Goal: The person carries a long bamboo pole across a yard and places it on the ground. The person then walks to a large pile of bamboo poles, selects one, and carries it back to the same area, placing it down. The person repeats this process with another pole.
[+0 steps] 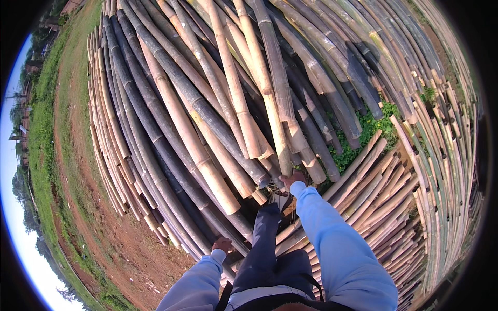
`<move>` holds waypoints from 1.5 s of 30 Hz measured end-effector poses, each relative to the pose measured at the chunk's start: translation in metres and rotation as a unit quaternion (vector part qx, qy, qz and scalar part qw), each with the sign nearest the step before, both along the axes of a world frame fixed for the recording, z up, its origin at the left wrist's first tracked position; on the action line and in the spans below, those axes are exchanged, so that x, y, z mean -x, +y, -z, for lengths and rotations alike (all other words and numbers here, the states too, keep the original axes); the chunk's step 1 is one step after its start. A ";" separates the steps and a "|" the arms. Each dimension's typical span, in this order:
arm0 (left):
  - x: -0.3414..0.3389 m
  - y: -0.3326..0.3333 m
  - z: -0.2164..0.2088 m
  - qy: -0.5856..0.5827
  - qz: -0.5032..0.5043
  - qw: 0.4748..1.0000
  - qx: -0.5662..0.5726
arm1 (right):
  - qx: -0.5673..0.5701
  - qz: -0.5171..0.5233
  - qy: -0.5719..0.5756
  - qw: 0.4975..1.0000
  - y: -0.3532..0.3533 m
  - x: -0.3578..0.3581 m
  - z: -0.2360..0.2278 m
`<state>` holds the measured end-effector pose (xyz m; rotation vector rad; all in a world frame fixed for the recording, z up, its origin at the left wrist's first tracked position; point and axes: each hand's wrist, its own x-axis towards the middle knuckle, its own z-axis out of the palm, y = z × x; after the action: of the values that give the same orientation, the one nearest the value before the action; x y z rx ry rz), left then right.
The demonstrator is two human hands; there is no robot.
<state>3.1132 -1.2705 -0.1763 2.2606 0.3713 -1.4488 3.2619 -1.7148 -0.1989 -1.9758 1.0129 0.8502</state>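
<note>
The pale bamboo pole [278,137] lies on top of the pile, slightly right of the middle, its near end pointing back toward the person. The right hand [294,179] is at that end, fingers apparently curled around it; the tip is probably the easiest part to grasp, since neighbouring poles crowd the rest. The left hand [222,244] is low beside the dark poles [194,189] at the near left, perhaps for balance; its fingers look bent, but whether they are clenched or resting on a pole, I cannot tell.

Beneath, the bamboo stack [155,88] runs lengthwise away, near ends uneven, likely laid roughly parallel so the poles support one another. Green weeds [381,122] grow in the gap to its right, and beyond them lies another bamboo pile [441,171]. The place is outdoors and sunlit: reddish soil [98,212] and a grass strip [44,124] stretch along the left, with trees [23,197] farther off.
</note>
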 end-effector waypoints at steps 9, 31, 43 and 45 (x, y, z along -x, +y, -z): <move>-0.170 -0.135 0.012 -0.194 -0.131 0.964 0.126 | 0.012 0.164 -0.198 0.966 0.016 0.024 -0.027; -0.136 -0.398 -0.159 0.139 -0.267 0.844 0.444 | 0.155 0.134 -0.084 0.975 0.007 0.378 -0.336; -0.039 -0.445 -0.220 0.235 0.370 0.847 0.300 | 0.117 0.488 0.055 0.863 0.172 0.450 -0.355; -0.042 -0.443 -0.207 0.225 0.343 0.864 0.293 | 0.110 0.562 0.097 0.814 0.194 0.450 -0.359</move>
<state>3.1551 -1.7132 0.0311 1.5797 -0.7443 -2.0722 2.8122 -1.5212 0.1599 -1.0645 2.1265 0.2372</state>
